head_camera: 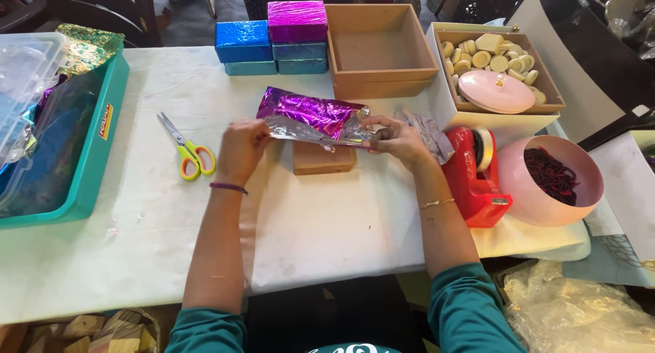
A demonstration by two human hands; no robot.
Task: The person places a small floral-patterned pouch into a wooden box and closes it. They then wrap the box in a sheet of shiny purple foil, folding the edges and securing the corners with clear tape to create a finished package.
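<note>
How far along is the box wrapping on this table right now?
Done: a stack of wrapped boxes, blue and purple, sits at the back of the table. In hand: the left hand and right hand hold a sheet of purple foil over a bare wooden box, which is not yet covered. Left: closing the foil; the tape dispenser and scissors lie untouched beside the hands.

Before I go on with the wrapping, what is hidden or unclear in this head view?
- Brown block: its far part is covered by the purple foil sheet.
- Left hand fingertips: tucked behind the foil's edge.
- Grey cloth: partly behind the right hand.
- Teal bin: cut off by the left edge; contents blurred by clear plastic.
- Pink bowl: dark red contents too small to identify.
</note>
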